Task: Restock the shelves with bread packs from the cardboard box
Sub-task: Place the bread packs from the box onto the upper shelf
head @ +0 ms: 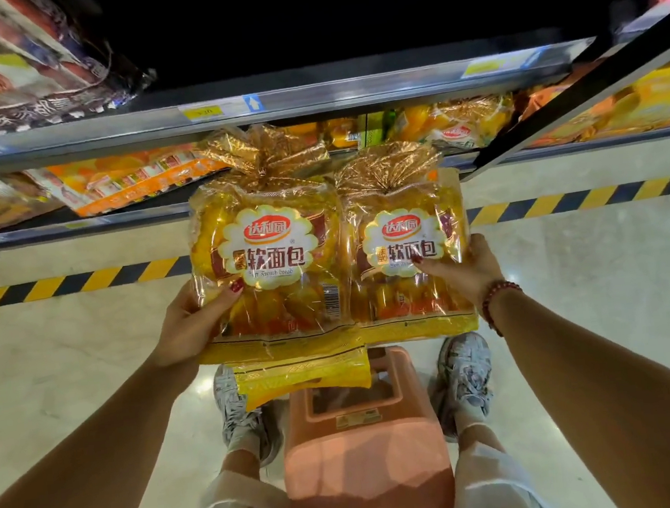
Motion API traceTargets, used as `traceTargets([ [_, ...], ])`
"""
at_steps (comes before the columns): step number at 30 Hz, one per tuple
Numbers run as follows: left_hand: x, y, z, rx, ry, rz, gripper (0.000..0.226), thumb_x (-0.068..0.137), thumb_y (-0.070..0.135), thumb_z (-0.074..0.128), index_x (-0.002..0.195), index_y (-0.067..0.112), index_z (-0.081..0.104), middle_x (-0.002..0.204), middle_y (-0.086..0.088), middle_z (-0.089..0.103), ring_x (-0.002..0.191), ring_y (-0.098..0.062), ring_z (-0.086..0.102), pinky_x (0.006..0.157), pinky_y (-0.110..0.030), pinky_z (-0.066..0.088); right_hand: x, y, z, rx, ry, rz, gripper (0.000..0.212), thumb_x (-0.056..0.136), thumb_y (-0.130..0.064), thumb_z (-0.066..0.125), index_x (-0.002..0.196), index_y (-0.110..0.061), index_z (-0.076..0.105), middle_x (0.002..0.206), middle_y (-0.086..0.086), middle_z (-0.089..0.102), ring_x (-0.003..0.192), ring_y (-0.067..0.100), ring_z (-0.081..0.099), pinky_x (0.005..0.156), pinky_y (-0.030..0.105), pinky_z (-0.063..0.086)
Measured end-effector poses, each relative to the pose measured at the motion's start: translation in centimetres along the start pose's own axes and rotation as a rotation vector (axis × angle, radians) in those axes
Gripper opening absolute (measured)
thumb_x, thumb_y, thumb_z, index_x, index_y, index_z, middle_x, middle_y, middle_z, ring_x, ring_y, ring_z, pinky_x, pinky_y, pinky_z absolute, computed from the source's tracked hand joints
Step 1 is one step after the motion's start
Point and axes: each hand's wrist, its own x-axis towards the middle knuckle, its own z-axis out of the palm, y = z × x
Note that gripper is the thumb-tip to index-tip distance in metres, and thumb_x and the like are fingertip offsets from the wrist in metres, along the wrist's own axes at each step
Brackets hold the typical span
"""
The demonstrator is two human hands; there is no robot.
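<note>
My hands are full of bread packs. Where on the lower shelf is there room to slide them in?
The lower shelf looks crowded: orange packs on the left, yellow bread on the right. The middle stretch is hidden behind the bread packs held by the left hand and right hand.

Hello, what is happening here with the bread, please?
A person seated on a pink plastic stool holds yellow plastic bread packs side by side in front of the store shelves. The left hand grips the left pack, the right hand the right pack. A third pack shows underneath. None is shelved yet.
</note>
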Motion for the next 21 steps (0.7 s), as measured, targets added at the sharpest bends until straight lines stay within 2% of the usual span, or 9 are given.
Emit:
traceTargets([
  [1, 0.0, 0.0, 0.1, 0.018, 0.01, 0.007, 0.024, 0.086, 0.016, 0.067, 0.107, 0.026, 0.067, 0.089, 0.008, 0.077, 0.079, -0.011, 0.074, 0.058, -0.021, 0.057, -0.4, 0.2, 0.0, 0.056, -0.016, -0.026, 0.082, 0.06, -0.029, 0.088, 0.128, -0.016, 0.044, 0.112, -0.003, 0.062, 0.104, 0.02, 0.06, 0.092, 0.041, 0.05],
  [2, -0.1, 0.1, 0.4, 0.037, 0.016, 0.015, 0.021, 0.087, 0.017, 0.067, 0.104, 0.029, 0.067, 0.086, 0.011, 0.077, 0.077, -0.009, 0.074, 0.057, -0.021, 0.057, -0.6, 0.6, -0.1, 0.083, -0.021, -0.047, 0.078, 0.064, -0.023, 0.086, 0.128, -0.016, 0.042, 0.11, -0.003, 0.062, 0.102, 0.02, 0.06, 0.09, 0.042, 0.051],
  [7, -0.7, 1.9, 1.7, 0.066, 0.04, 0.058, 0.02, 0.084, 0.018, 0.074, 0.099, 0.031, 0.068, 0.087, 0.014, 0.077, 0.081, -0.007, 0.074, 0.065, -0.023, 0.06, -2.0, 1.0, -0.6, 0.031, 0.043, -0.138, 0.066, 0.068, -0.035, 0.082, 0.121, -0.023, 0.045, 0.108, -0.003, 0.065, 0.094, 0.019, 0.063, 0.084, 0.04, 0.054],
  [8, -1.0, 2.3, 2.0, 0.046, 0.049, 0.075, 0.025, 0.083, 0.017, 0.075, 0.103, 0.031, 0.067, 0.09, 0.013, 0.077, 0.083, -0.008, 0.074, 0.068, -0.026, 0.06, -2.4, 0.8, -0.9, 0.014, 0.047, -0.163, 0.065, 0.07, -0.036, 0.081, 0.122, -0.024, 0.045, 0.108, -0.004, 0.064, 0.095, 0.019, 0.062, 0.087, 0.041, 0.053],
  [10, -1.4, 3.0, 2.1, 0.027, 0.05, 0.131, 0.046, 0.082, 0.015, 0.077, 0.122, 0.03, 0.061, 0.104, 0.01, 0.075, 0.092, -0.01, 0.073, 0.073, -0.032, 0.06, -3.3, 0.2, -1.6, -0.003, 0.042, -0.213, 0.066, 0.072, -0.038, 0.079, 0.126, -0.028, 0.042, 0.109, -0.004, 0.063, 0.099, 0.021, 0.062, 0.091, 0.044, 0.051],
  [13, -2.4, 4.3, 2.1, 0.023, 0.022, 0.193, 0.073, 0.083, 0.016, 0.076, 0.144, 0.032, 0.04, 0.12, 0.009, 0.066, 0.101, -0.008, 0.07, 0.076, -0.03, 0.061, -4.9, -1.2, -2.9, 0.02, 0.03, -0.275, 0.073, 0.074, -0.036, 0.078, 0.133, -0.035, 0.035, 0.113, -0.004, 0.061, 0.103, 0.022, 0.062, 0.092, 0.046, 0.051],
  [16, -3.4, 5.9, 1.4, 0.011, -0.014, 0.239, 0.072, 0.087, 0.017, 0.072, 0.147, 0.036, 0.036, 0.128, 0.009, 0.062, 0.108, -0.009, 0.067, 0.083, -0.033, 0.059, -6.8, -3.2, -4.5, 0.031, 0.053, -0.354, 0.077, 0.078, -0.031, 0.076, 0.14, -0.038, 0.03, 0.117, -0.006, 0.057, 0.105, 0.021, 0.06, 0.092, 0.044, 0.051],
  [19, -4.8, 7.5, -0.1, 0.089, -0.078, 0.308, 0.066, 0.093, 0.016, 0.064, 0.149, 0.034, 0.034, 0.138, 0.005, 0.057, 0.12, -0.012, 0.061, 0.095, -0.039, 0.055, -9.2, -5.4, -5.7, 0.016, 0.064, -0.473, 0.079, 0.084, -0.027, 0.07, 0.144, -0.043, 0.022, 0.131, -0.011, 0.048, 0.114, 0.018, 0.052, 0.094, 0.042, 0.048],
  [21, -5.8, 8.8, -1.1, 0.143, -0.119, 0.356, 0.062, 0.098, 0.012, 0.057, 0.149, 0.037, 0.033, 0.141, 0.015, 0.051, 0.122, -0.001, 0.056, 0.099, -0.033, 0.052, -11.2, -6.8, -6.2, 0.01, 0.045, -0.576, 0.077, 0.088, -0.019, 0.065, 0.145, -0.043, 0.021, 0.135, -0.021, 0.04, 0.121, 0.015, 0.045, 0.096, 0.04, 0.046],
])
